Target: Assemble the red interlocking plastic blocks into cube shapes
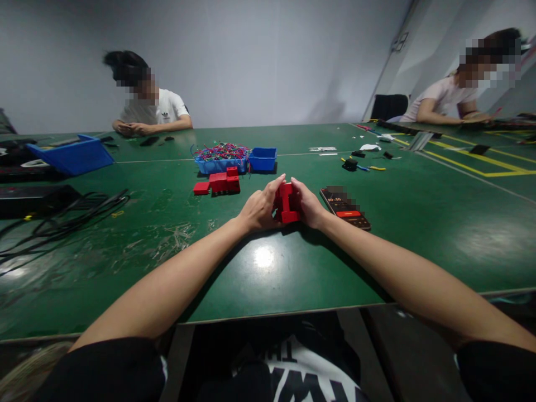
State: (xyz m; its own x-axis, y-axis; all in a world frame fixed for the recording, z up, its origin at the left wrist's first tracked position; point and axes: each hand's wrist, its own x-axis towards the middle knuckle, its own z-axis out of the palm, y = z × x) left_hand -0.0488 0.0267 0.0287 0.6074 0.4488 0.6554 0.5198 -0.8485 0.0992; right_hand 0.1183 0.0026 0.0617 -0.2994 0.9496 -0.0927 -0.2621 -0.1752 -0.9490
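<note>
Between my two hands, on the green table point(268, 285), stands a red block-shaped part point(288, 215) with a raised middle strip. My left hand point(262, 207) grips it from the left, with its thumb and fingers curled round that side. My right hand point(309, 203) closes on it from the right, fingertips leaning in towards the left hand's. Both hands hide the sides of the part. Further back to the left sits a group of similar red blocks point(220, 182). A phone point(345, 210) showing a timer lies just right of my right hand.
A blue tray heaped with coloured wires point(221, 156) stands beside a small blue bin point(263, 160). Black cables point(79, 215) and a larger blue bin point(75, 155) are at left. Yellow-and-blue-handled pliers point(368, 168) lie at right. Two people sit across the table.
</note>
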